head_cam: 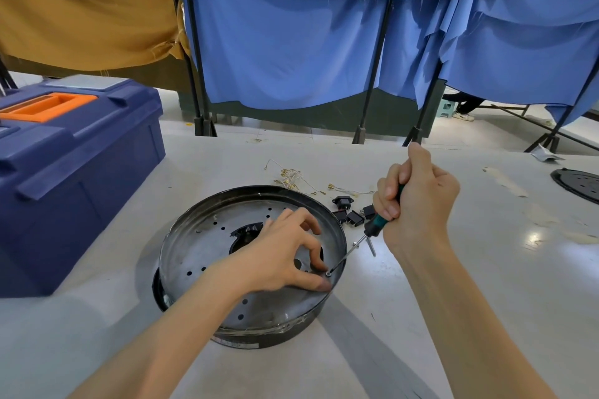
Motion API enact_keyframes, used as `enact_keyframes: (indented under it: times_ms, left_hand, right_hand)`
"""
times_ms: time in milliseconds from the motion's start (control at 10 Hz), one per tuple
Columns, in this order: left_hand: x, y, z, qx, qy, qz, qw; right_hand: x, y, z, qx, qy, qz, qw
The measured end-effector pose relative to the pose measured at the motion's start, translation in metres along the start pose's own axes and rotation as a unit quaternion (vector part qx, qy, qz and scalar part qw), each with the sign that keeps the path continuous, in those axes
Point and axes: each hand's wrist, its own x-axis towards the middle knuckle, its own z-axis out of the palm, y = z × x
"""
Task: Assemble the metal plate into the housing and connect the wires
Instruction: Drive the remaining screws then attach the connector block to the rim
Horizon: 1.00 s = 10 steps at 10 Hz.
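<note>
A round black housing (194, 214) sits on the white table in front of me. Inside it lies a perforated metal plate (201, 243) with a dark central opening. My left hand (285, 253) rests on the plate near its right rim, thumb and forefinger pinching a small screw (327, 274). My right hand (418, 201) grips a green-and-black screwdriver (372, 227); its tip sits on that screw. Thin wires with gold terminals (291, 176) lie loose behind the housing, apart from it.
Several small black connectors (350, 214) lie right of the housing. A large blue toolbox (74, 172) with an orange handle stands at the left. Another black round part (578, 183) sits at the far right edge. Blue and tan curtains hang behind the table.
</note>
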Motion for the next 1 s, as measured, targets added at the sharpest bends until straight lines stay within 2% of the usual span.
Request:
enact_keyframes:
  times_ms: [200, 500, 1000]
  left_hand:
    - [-0.0014, 0.0024, -0.0001, -0.061, -0.005, -0.019, 0.998]
    - [-0.0028, 0.0047, -0.0007, -0.060, -0.009, -0.025, 0.998]
    - [-0.0025, 0.0039, -0.0008, -0.057, -0.012, -0.022, 0.998]
  right_hand:
    - [-0.0004, 0.0029, -0.0001, -0.003, 0.000, 0.013, 1.000]
    - [-0.0038, 0.0037, 0.0037, -0.006, -0.029, 0.007, 1.000]
    - [-0.0037, 0.0035, 0.0045, -0.009, -0.022, 0.005, 1.000]
